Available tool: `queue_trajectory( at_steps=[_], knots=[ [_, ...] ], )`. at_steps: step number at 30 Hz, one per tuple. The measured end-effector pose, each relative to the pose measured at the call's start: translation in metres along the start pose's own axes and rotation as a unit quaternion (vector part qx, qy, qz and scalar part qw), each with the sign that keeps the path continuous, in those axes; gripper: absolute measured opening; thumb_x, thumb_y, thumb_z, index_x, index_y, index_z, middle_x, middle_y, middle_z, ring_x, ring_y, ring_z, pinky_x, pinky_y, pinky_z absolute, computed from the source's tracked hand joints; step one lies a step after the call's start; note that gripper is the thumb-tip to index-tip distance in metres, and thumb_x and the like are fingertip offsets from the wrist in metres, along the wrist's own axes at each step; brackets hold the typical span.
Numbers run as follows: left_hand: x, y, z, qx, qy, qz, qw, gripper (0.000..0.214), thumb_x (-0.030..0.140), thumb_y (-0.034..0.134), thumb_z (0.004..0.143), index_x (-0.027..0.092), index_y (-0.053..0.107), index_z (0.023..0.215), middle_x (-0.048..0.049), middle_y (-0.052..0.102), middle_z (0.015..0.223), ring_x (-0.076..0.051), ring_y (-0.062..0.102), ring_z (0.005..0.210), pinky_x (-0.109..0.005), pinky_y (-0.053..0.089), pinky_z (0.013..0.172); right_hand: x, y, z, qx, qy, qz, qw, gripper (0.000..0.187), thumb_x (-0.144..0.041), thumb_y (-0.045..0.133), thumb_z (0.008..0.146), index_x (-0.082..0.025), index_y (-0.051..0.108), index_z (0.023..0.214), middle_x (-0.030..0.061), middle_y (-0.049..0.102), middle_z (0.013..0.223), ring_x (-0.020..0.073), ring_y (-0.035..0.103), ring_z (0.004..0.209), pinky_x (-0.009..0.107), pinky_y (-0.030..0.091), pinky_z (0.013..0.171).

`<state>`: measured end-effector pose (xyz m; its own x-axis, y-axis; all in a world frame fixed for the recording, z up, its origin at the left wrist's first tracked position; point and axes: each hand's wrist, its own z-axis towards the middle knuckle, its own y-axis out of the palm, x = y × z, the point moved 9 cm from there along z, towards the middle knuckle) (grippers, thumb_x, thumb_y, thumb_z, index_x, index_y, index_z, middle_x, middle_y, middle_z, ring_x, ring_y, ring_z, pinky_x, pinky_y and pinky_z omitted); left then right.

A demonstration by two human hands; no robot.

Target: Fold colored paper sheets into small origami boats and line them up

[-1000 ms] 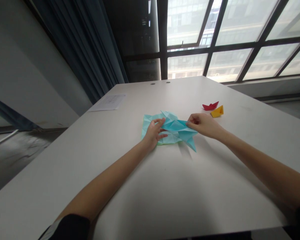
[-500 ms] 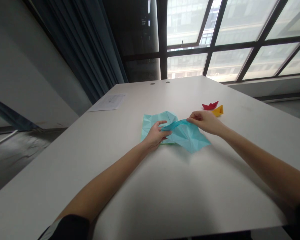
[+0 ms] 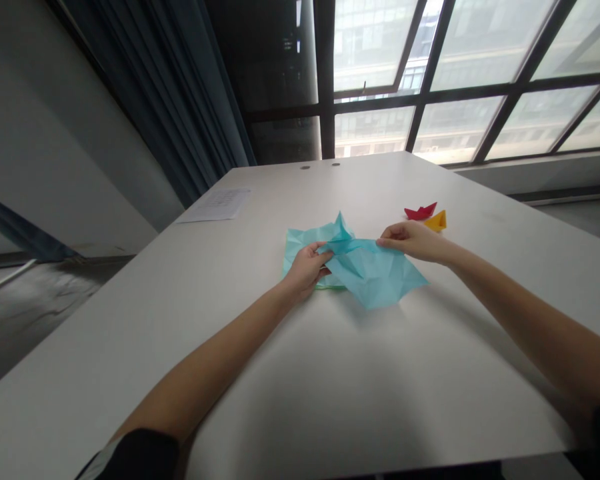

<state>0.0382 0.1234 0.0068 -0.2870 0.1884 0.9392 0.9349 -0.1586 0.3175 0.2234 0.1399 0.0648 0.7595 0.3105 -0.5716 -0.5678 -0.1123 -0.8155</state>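
A creased sheet of light blue paper is held up between my two hands, bent along its upper part. My left hand pinches its left side between thumb and fingers. At the upper right edge of the sheet, my right hand grips it with the fingertips. Another light blue paper with crease lines lies flat on the table, partly hidden by the raised sheet and my left hand. A green edge shows beneath it.
Beyond my right hand rest a red paper boat and a yellow paper boat. Printed white paper lies near the left edge of the white table. A blue curtain and windows stand behind.
The held paper has bent differently: a pointed corner now sticks up near my left hand, and its lower part hangs wider. My left fingers have closed in on it; the right hand has barely shifted.
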Motion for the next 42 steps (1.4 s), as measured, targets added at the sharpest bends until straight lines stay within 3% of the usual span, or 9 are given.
queue_trajectory(
  at_steps=[4,8,11,18,24,31,37,42],
  knots=[
    [-0.004,0.001,0.003,0.016,0.004,0.018,1.0,0.021,0.027,0.07,0.065,0.014,0.058,0.075,0.0002,0.061,0.061,-0.01,0.057,0.054,-0.022,0.048,0.056,-0.032,-0.006,-0.008,0.064,-0.103,-0.043,0.992,0.017,-0.034,0.056,0.074,-0.018,0.061,0.076,0.003,0.061,0.074,0.0142,0.054,0.066,0.026,0.04,0.06],
    [-0.006,0.008,0.005,0.011,0.01,0.044,0.999,0.024,0.03,0.072,0.062,0.013,0.058,0.073,0.002,0.059,0.055,-0.009,0.053,0.046,-0.02,0.046,0.048,-0.056,0.006,-0.015,0.027,-0.164,-0.064,0.984,0.026,-0.036,0.048,0.082,-0.018,0.067,0.086,0.0047,0.063,0.076,0.0142,0.054,0.065,0.026,0.04,0.062],
    [-0.006,0.011,0.004,0.004,0.01,0.063,0.998,0.027,0.034,0.071,0.063,0.014,0.058,0.074,0.0024,0.059,0.055,-0.009,0.053,0.044,-0.019,0.043,0.044,-0.06,0.011,-0.017,0.017,-0.166,-0.07,0.983,0.036,-0.043,0.044,0.085,-0.019,0.069,0.087,0.0059,0.065,0.076,0.0166,0.056,0.071,0.028,0.041,0.065],
    [-0.006,0.012,0.006,-0.012,0.018,0.054,0.998,0.028,0.035,0.069,0.063,0.014,0.057,0.078,0.003,0.058,0.057,-0.009,0.054,0.047,-0.021,0.046,0.047,-0.054,0.021,-0.017,-0.008,-0.127,-0.067,0.99,0.035,-0.046,0.056,0.076,-0.021,0.069,0.097,0.0033,0.068,0.078,0.0159,0.059,0.068,0.027,0.043,0.063],
    [-0.004,0.009,0.007,0.005,0.03,0.06,0.998,0.024,0.031,0.068,0.062,0.014,0.057,0.073,0.004,0.056,0.052,-0.007,0.048,0.04,-0.017,0.041,0.039,-0.051,0.013,-0.015,0.017,-0.107,-0.042,0.993,0.019,-0.032,0.057,0.076,-0.021,0.07,0.083,0.0007,0.069,0.072,0.0129,0.057,0.059,0.024,0.043,0.057],
    [-0.002,0.001,0.007,0.028,0.02,0.042,0.999,0.021,0.027,0.068,0.064,0.013,0.06,0.078,0.0002,0.061,0.06,-0.01,0.055,0.049,-0.02,0.048,0.05,-0.061,-0.005,-0.02,0.075,-0.151,0.0,0.986,0.016,-0.029,0.05,0.081,-0.019,0.062,0.081,0.0019,0.066,0.074,0.0131,0.057,0.063,0.025,0.044,0.061],
    [-0.003,-0.008,0.004,0.056,0.008,-0.003,0.998,0.017,0.024,0.066,0.069,0.013,0.059,0.08,-0.0024,0.064,0.07,-0.01,0.058,0.057,-0.02,0.05,0.056,-0.032,-0.029,-0.016,0.171,-0.107,0.145,0.969,0.019,-0.039,0.049,0.082,-0.02,0.051,0.084,-0.0007,0.056,0.067,0.0127,0.051,0.06,0.026,0.042,0.058],
    [-0.004,-0.014,0.004,0.08,0.018,-0.013,0.997,0.012,0.021,0.063,0.074,0.014,0.058,0.081,-0.0017,0.064,0.07,-0.01,0.058,0.057,-0.021,0.051,0.057,0.015,-0.04,-0.007,0.234,-0.002,0.304,0.923,0.021,-0.043,0.053,0.076,-0.023,0.048,0.079,-0.0051,0.04,0.055,0.0105,0.042,0.05,0.024,0.036,0.049]
  ],
)
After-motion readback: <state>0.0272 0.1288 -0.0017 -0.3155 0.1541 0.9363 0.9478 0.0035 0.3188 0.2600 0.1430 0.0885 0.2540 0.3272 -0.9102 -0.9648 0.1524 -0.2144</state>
